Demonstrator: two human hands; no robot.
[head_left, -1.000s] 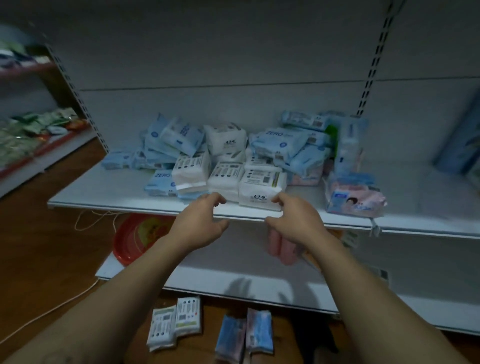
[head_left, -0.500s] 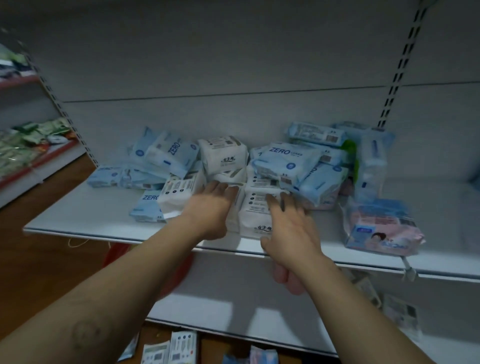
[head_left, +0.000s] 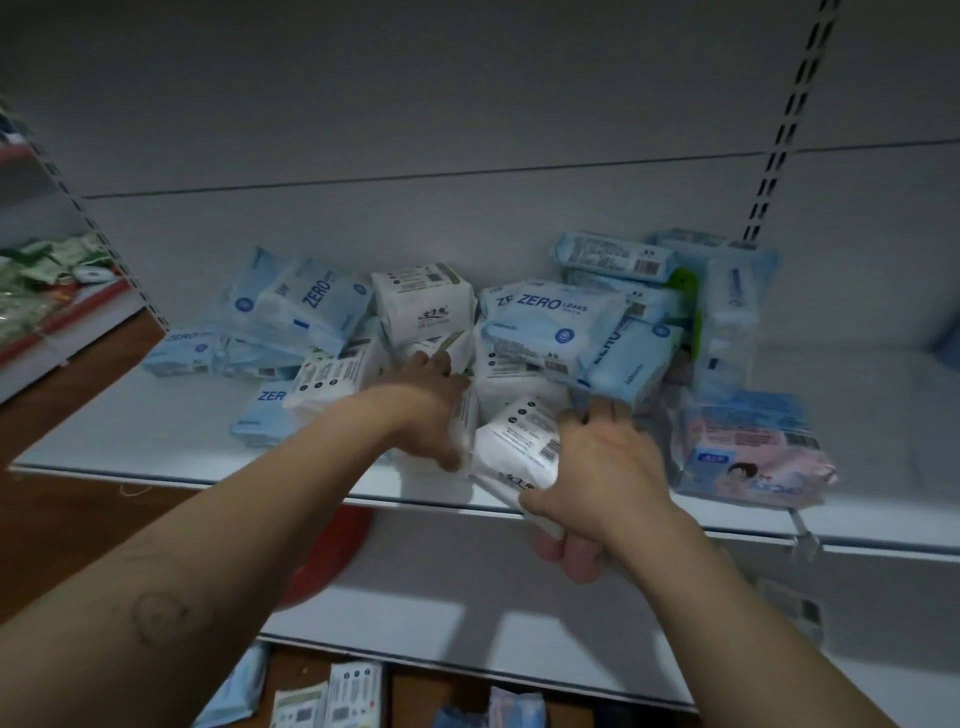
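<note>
hands (head_left: 608, 467) 2 | white packs (head_left: 423, 306) at least 5 | pink pack (head_left: 748, 447) 1 | red basin (head_left: 332, 551) 1

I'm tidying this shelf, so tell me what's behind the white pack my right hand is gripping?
Behind the white pack in the right hand lies a second white pack, with a blue ZERO pack lying partly on top. Whatever sits further back beneath them is covered.

Bare from elbow to wrist on both sides. Left forearm (head_left: 218, 561) marked near the elbow with a faint dark ring (head_left: 158, 616), roughly circular, smudged inside. Right forearm (head_left: 737, 613) plain. Left grip (head_left: 426, 410) and right grip (head_left: 608, 467) bare too, knuckles lightly creased.
</note>
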